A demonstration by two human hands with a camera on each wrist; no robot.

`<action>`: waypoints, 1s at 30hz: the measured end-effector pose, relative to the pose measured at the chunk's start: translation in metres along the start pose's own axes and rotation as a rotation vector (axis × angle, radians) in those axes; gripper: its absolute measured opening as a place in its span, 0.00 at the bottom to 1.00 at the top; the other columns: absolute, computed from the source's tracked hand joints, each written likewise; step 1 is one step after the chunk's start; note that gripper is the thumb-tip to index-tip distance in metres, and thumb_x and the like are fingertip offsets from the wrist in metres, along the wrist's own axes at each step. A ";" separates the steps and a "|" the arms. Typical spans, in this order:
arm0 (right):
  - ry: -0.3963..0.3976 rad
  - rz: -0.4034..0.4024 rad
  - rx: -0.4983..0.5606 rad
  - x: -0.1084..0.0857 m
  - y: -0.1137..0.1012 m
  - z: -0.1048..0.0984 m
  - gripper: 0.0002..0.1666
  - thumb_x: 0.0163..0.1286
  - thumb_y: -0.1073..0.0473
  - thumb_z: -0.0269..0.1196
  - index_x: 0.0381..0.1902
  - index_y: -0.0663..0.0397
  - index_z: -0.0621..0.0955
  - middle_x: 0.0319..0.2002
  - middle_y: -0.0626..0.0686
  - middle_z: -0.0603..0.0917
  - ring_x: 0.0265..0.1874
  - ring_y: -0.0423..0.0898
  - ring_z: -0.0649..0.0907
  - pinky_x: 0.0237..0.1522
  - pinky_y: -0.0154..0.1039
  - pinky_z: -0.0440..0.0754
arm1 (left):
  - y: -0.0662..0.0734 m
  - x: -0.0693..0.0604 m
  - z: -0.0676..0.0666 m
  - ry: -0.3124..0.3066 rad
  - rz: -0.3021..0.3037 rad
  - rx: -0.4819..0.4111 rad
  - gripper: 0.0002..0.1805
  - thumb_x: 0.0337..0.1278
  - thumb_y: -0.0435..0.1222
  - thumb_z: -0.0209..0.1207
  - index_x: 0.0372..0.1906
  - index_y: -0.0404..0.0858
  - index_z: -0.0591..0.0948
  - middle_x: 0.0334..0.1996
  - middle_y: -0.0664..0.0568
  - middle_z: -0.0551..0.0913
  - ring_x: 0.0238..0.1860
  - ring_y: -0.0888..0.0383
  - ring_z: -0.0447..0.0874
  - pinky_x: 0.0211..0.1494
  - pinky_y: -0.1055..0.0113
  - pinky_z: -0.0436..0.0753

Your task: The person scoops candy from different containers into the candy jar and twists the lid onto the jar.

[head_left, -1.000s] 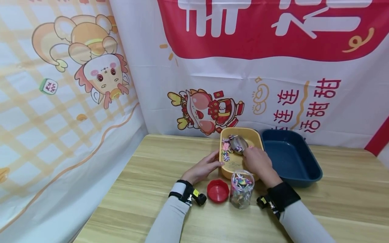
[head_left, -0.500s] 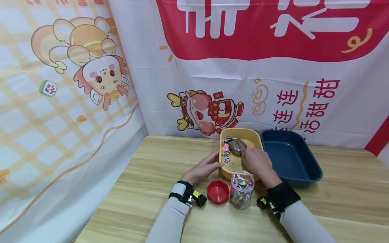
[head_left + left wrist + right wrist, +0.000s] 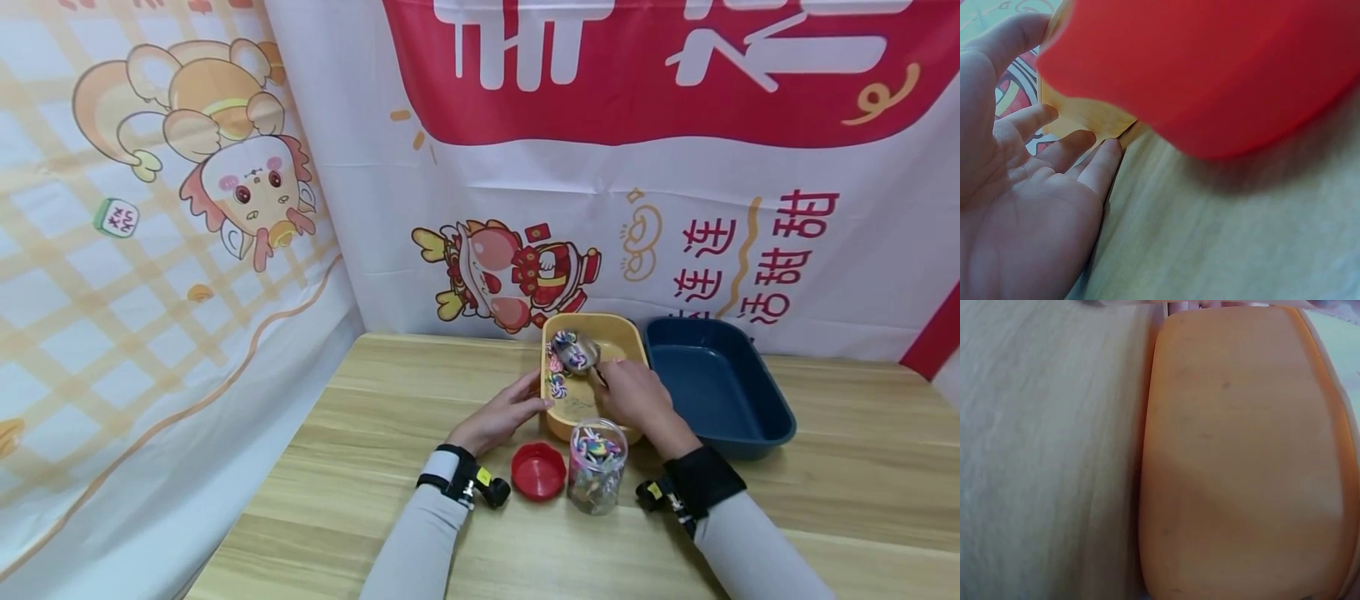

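Note:
In the head view, my right hand (image 3: 636, 395) grips the handle of a metal spoon (image 3: 589, 353) inside the yellow tub (image 3: 600, 323). Colourful swirl candies (image 3: 558, 387) lie along the tub's left side, and a few striped ones sit in or at the spoon's bowl. My left hand (image 3: 501, 417) holds the tub's left wall, thumb at the rim. Its fingers (image 3: 1105, 164) touch the outer wall in the left wrist view. The tub's orange-looking outer wall (image 3: 1241, 450) fills much of the right wrist view, which shows no spoon.
A clear jar (image 3: 596, 483) with colourful candies stands in front of the tub. Left of it lies a red scalloped lid (image 3: 537, 472). A dark blue tub (image 3: 712, 383) stands to the right on the wooden table (image 3: 330, 492). A printed cloth (image 3: 360, 167) hangs behind.
The spoon's bowl has shifted slightly and tilted in the yellow tub; striped candies now show in or at it. My left hand, jar and lid stay in place.

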State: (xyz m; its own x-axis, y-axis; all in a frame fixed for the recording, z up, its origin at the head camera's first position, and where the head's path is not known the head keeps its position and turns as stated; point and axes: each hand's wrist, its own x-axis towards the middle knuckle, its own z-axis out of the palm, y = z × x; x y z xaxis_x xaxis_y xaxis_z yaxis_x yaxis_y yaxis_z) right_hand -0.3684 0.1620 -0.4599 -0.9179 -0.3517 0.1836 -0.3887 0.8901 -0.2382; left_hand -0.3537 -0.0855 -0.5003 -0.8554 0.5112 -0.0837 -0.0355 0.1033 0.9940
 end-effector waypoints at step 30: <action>-0.277 -0.177 0.323 -0.105 0.004 -0.178 0.26 0.76 0.52 0.62 0.67 0.56 0.76 0.34 0.44 0.82 0.28 0.41 0.79 0.27 0.34 0.80 | -0.002 0.000 -0.002 0.022 -0.014 0.016 0.39 0.74 0.45 0.58 0.82 0.57 0.55 0.82 0.55 0.53 0.81 0.51 0.52 0.81 0.51 0.59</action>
State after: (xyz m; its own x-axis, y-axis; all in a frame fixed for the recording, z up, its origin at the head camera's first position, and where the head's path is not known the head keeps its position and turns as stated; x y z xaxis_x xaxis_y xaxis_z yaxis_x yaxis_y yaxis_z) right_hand -0.2598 0.2538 -0.3106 -0.8045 -0.5939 -0.0032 -0.5062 0.6885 -0.5194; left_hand -0.3546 -0.0870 -0.5018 -0.8662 0.4905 -0.0954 -0.0390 0.1239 0.9915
